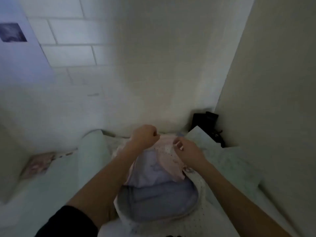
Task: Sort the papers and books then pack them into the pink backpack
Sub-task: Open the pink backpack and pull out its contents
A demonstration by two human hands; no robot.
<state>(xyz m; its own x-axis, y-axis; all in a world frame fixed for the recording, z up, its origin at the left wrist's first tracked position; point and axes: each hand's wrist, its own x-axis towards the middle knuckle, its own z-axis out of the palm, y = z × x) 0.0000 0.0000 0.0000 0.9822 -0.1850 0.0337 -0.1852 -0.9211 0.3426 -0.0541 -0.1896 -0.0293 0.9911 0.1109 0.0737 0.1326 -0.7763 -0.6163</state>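
The picture is blurred and dim. A bed (56, 182) with pale green bedding fills the lower part of the view, pushed up against a white wall (153, 65) marked in a brick-like pattern at the upper left. A plain wall panel (273, 82) rises close along the right side, so the bed sits in a narrow corner. A rolled pale green pillow (95, 147) lies to the left, and a light sheet of paper or board (200, 136) leans at the far right, with a dark object (205, 120) wedged in the corner behind it. Something pinkish and flat (39, 165) lies at the bed's left edge; what it is cannot be told.

The pink backpack (159, 185) lies in the middle of the bed, between both forearms, its top toward the wall. The left hand (145, 135) is clenched at the top edge of the pack, seemingly gripping the fabric there. The right hand (186, 151) pinches a small part at the pack's top; whether that is a zipper pull cannot be told. Open bedding shows to the left and right of the pack.
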